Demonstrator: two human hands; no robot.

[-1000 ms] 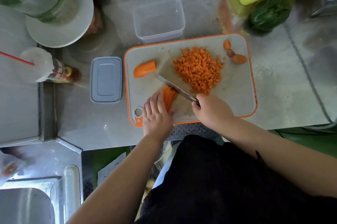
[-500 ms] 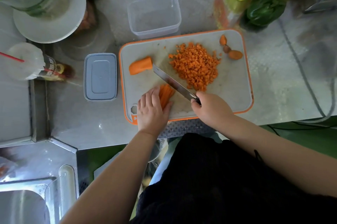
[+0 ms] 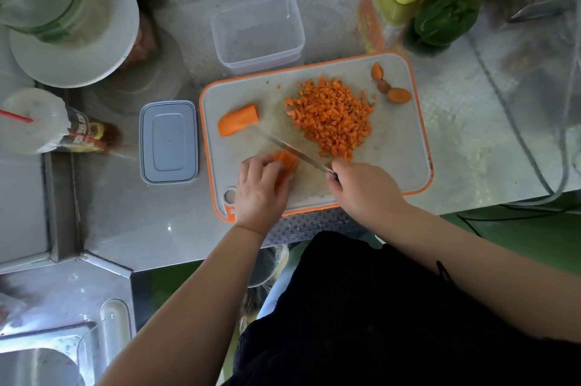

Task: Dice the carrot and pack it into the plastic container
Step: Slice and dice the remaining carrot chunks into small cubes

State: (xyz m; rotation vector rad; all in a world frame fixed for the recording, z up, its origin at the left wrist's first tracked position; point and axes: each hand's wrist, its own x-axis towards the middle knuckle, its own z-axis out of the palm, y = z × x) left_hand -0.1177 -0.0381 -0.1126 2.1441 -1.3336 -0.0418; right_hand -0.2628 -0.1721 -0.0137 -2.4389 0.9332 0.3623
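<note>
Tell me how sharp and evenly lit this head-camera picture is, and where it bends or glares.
Head view: the cutting board and diced carrot are fairly sharp; the knife blade is slightly smeared; wide-angle bending curves the steel counter edges; soft glare whitens the counter right of the board; the plastic container looks hazy.

Soft even daylight, mild glare on steel counter (image 3: 471, 134); wide-angle edges bent, blurred.

Your left hand (image 3: 261, 187) is lying knuckles-up with its fingers curled down, pressing on the carrot strips (image 3: 284, 165). Your right hand (image 3: 361, 189) is gripping the knife (image 3: 289, 146) handle in a closed fist. Both your bare forearms are reaching forward, converging toward the middle.
</note>
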